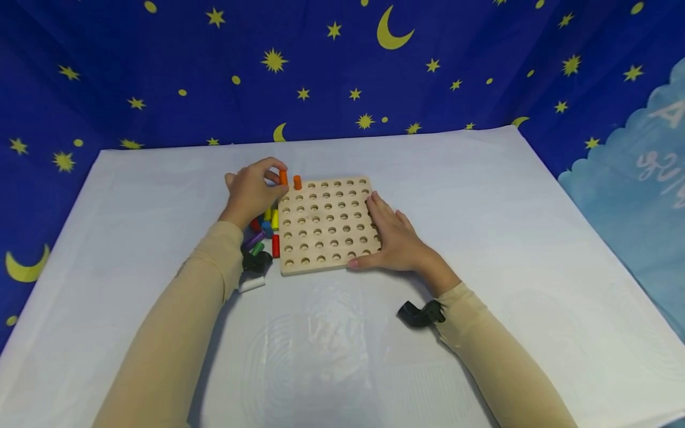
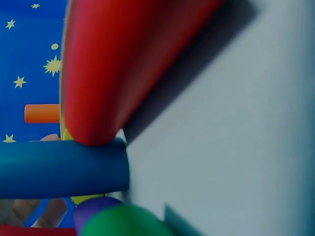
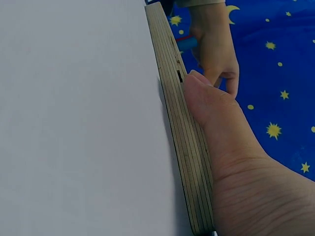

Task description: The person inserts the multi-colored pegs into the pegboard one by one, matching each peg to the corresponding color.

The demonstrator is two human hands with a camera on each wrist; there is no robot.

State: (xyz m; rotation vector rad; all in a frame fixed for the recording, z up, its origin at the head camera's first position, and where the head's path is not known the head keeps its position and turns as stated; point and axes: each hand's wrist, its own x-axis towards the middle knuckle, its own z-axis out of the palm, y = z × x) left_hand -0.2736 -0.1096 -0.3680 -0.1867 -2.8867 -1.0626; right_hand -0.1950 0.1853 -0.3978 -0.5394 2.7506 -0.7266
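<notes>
The left hand [image 1: 251, 193] pinches an orange peg [image 1: 283, 177] between thumb and fingertips, upright, just over the far left corner of the wooden peg board [image 1: 325, 224]. A second orange peg [image 1: 297, 182] already stands in a hole just to the right of it, in the far row. The right hand [image 1: 393, 238] lies flat with straight fingers on the right edge of the board and holds nothing — it only presses the board down on the white table cover [image 1: 481, 238].

As I judge it, the step in hand is the seating of this peg in the corner hole. The next move would call for the peg to stay vertical and go straight down into the hole, while the other hand keeps the board from sliding.

The head view shows the whole layout: the board with its many free holes, and a pile of loose pegs [image 1: 263, 232] beside its left edge, near the left wrist. The left wrist view shows what the head view cannot — the pile from very close, with a red peg [image 2: 118, 64], a blue peg [image 2: 59, 168] and a green peg [image 2: 123, 221] touching each other, and the orange peg small in the background. The right wrist view gives the board's layered side edge [image 3: 184, 142], with the right thumb [image 3: 216, 113] lying along it.
</notes>
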